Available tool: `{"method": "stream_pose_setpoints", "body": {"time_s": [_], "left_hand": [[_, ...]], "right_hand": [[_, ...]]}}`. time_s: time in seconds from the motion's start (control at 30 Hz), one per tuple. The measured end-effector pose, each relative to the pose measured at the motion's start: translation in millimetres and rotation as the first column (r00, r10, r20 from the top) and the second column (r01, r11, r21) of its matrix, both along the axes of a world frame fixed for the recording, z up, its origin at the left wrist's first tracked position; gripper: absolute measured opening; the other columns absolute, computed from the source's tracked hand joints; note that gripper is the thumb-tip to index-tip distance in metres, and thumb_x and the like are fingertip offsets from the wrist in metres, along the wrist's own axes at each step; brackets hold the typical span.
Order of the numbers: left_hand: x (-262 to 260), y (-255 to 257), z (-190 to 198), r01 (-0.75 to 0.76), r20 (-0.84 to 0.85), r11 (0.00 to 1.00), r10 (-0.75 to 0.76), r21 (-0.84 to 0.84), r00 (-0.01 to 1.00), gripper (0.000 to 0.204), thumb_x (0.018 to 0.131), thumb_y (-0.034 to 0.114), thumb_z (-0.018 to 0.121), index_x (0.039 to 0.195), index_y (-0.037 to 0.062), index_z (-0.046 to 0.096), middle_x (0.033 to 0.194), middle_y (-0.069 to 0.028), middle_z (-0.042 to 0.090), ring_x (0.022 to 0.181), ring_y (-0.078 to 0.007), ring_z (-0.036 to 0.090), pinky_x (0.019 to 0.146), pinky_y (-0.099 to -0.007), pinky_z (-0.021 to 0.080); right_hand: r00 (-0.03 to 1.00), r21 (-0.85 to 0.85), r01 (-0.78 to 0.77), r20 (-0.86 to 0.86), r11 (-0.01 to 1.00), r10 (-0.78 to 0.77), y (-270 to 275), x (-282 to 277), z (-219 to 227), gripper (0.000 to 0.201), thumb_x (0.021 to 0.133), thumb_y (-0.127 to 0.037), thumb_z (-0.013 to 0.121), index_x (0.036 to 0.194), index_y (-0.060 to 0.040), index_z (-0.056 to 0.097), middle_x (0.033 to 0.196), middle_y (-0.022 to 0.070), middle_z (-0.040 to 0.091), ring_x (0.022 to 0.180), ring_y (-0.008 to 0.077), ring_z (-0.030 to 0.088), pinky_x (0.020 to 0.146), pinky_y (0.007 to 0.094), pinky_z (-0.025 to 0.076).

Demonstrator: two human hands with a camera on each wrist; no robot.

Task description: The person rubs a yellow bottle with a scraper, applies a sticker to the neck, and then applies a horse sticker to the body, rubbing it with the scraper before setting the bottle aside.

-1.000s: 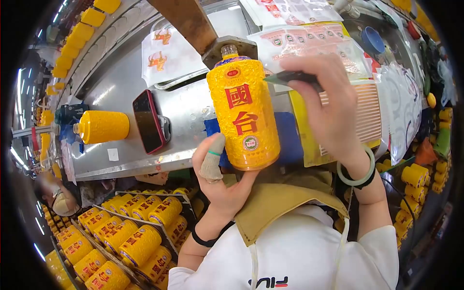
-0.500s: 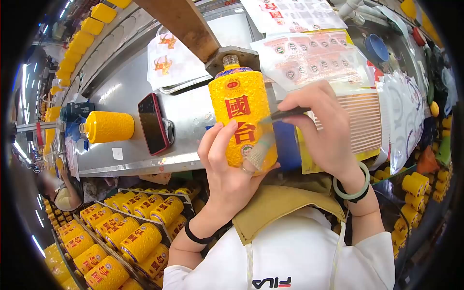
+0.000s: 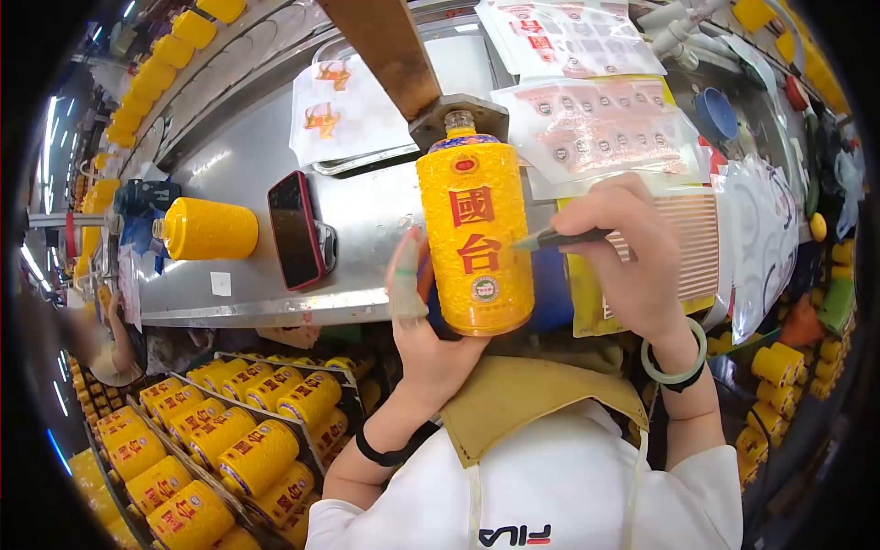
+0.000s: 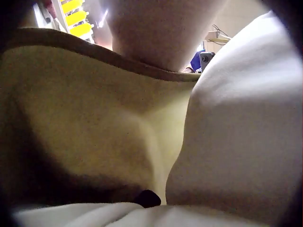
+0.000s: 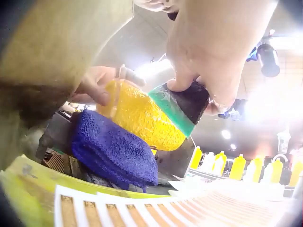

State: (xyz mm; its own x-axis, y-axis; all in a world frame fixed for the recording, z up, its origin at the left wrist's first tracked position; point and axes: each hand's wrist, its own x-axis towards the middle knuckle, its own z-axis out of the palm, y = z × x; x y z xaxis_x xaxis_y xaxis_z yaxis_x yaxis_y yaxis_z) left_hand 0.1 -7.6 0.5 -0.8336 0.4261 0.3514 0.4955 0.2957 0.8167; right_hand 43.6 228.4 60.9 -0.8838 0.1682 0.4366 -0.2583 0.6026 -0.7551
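A yellow bottle (image 3: 475, 229) with red characters and a round label lies with its neck at a metal holder (image 3: 458, 119). At its lower left, my left hand (image 3: 426, 339) holds the base end, the thumb underneath and a covered finger raised beside it. My right hand (image 3: 637, 257) pinches a dark scraper (image 3: 573, 238) against the bottle's right side. In the right wrist view, the scraper's green edge (image 5: 173, 111) lies along the yellow bottle (image 5: 144, 116). The left wrist view shows only clothing and skin, not the left hand's fingers.
Decal sheets (image 3: 596, 124) and a striped sheet (image 3: 674, 247) lie at the right. A phone (image 3: 295, 229) and another yellow bottle (image 3: 213, 229) are on the left. A blue cloth (image 5: 111, 149) sits below the held bottle. Racked bottles (image 3: 261, 454) stand lower left.
Fingers of my left hand have moved off the bottle's front to its left side. The scraper has changed its angle, its tip now at the bottle's right side.
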Motion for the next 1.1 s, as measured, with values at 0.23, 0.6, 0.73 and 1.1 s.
{"method": "stream_pose_setpoints", "body": {"time_s": [0.23,0.6,0.73,1.1], "left_hand": [[-8,1,2,0.062,0.348,0.981,-0.125,0.185,0.929,0.109,0.071,0.011,0.098,0.158,-0.0044,0.034,0.154,-0.0185,0.051,0.134,-0.027,0.06,0.113,-0.0405,0.049],[-3,4,12,0.049,0.186,0.976,-0.089,0.21,0.978,0.114,0.073,0.015,0.098,0.161,-0.0031,0.027,0.158,-0.0184,0.047,0.136,-0.0295,0.059,0.112,-0.0403,0.05],[-2,0,4,0.044,0.253,0.966,-0.11,0.254,0.961,0.117,0.074,0.015,0.097,0.162,-0.0021,0.021,0.16,-0.018,0.045,0.137,-0.0302,0.058,0.113,-0.0412,0.05],[-8,1,7,0.058,0.252,0.974,-0.114,0.221,0.961,0.126,0.063,0.014,0.103,0.161,-0.0014,0.025,0.152,-0.0176,0.05,0.135,-0.0273,0.057,0.109,-0.0424,0.054]], "right_hand": [[0.977,0.243,-0.188,-0.054,0.952,0.206,-9,-1,28,0.021,0.08,-0.002,0.077,0.101,-0.0069,0.076,0.094,0.0062,0.073,0.088,0.0283,0.064,0.08,0.0389,0.053],[0.912,0.669,0.096,-0.355,0.737,0.204,-4,-93,32,0.037,0.074,-0.013,0.08,0.11,-0.0081,0.075,0.1,0.0046,0.072,0.085,0.0257,0.063,0.073,0.039,0.051],[0.806,0.65,-0.141,-0.363,0.746,0.468,-23,-46,10,0.027,0.076,-0.017,0.071,0.103,-0.0157,0.073,0.1,-0.0011,0.066,0.081,0.0158,0.059,0.075,0.0328,0.055],[0.88,0.675,0.213,-0.446,0.706,0.161,24,-99,27,0.034,0.081,-0.02,0.081,0.112,-0.0084,0.072,0.09,0.0047,0.068,0.084,0.0238,0.068,0.065,0.0372,0.053]]}}
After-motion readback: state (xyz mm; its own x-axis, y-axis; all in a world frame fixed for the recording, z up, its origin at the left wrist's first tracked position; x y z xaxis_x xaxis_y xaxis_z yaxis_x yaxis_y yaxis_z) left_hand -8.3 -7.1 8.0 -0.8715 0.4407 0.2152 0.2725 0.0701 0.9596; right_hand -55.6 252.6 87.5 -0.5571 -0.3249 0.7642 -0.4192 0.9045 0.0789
